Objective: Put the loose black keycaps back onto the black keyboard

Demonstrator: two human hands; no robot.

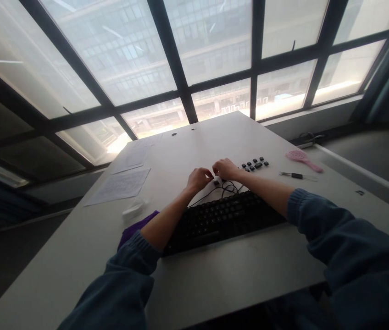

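Note:
Beyond the back edge of a black keyboard [215, 215], both my hands reach down to the white table. My left hand [199, 178] is closed in a pinch beside a loose black keycap [216, 183]; whatever lies between its fingertips is too small to name. Close by on the right, my right hand [226, 168] has its fingers curled down, and their tips are partly hidden. More loose black keycaps [258, 165] lie in short rows to the right of that hand. A coiled black cable [229, 187] rests between the hands and the keyboard.
On the right lie a pink hairbrush [302, 159] and a thin wire tool with a dark handle [297, 175]. Printed sheets [122, 187], a white item [133, 211] and purple cloth [136, 228] are on the left. Windows stand past the table [211, 137].

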